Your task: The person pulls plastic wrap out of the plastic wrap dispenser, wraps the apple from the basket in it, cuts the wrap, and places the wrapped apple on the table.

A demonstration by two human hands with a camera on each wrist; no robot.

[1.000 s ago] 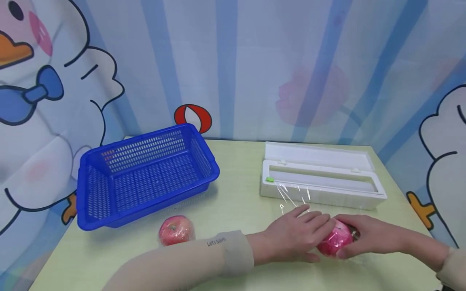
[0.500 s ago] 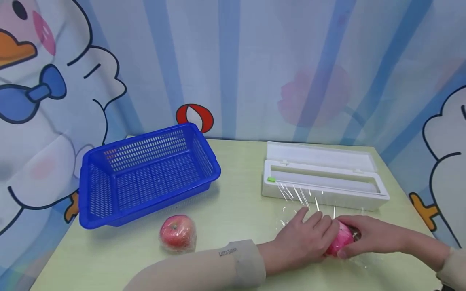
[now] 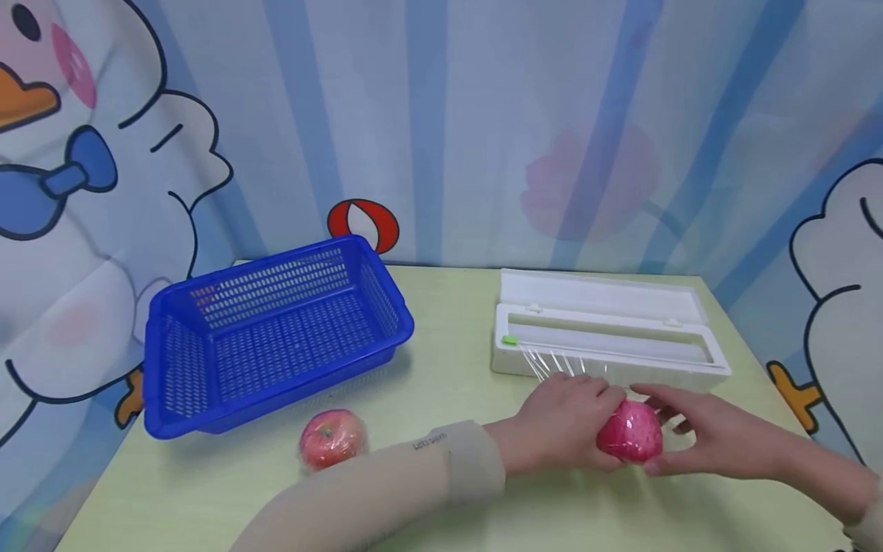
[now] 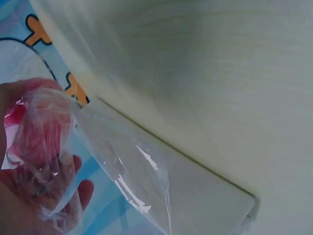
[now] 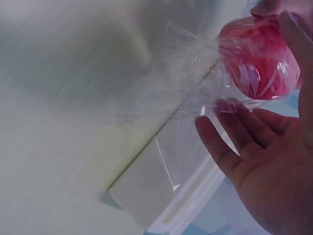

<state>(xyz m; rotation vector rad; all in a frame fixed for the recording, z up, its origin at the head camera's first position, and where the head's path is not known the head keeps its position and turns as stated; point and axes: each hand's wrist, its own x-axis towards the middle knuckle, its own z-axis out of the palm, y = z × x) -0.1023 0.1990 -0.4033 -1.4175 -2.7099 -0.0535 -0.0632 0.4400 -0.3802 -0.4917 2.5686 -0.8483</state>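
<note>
A red-pink apple (image 3: 630,433) covered in clear cling film is held between the hands in front of the dispenser. My left hand (image 3: 566,422) grips it from the left, thumb low and fingers over the top. My right hand (image 3: 724,437) spreads on the other side, thumb tip by the apple's lower edge and fingers apart. Loose film (image 5: 195,93) trails from the apple in the right wrist view, close to the right fingertips. A sheet of film (image 4: 127,161) stretches toward the white cling film dispenser (image 3: 607,372), its lid raised.
Another film-wrapped apple (image 3: 333,438) sits on the table (image 3: 448,368) beyond the left forearm. At the back left stands a blue plastic basket (image 3: 372,360). A green slider (image 3: 509,340) is at the dispenser's left end. A printed curtain (image 3: 476,153) hangs behind the table.
The apple has risen slightly and turned toward the dispenser, with the left hand moving up alongside. The right hand's fingers have loosened and spread away from the apple.
</note>
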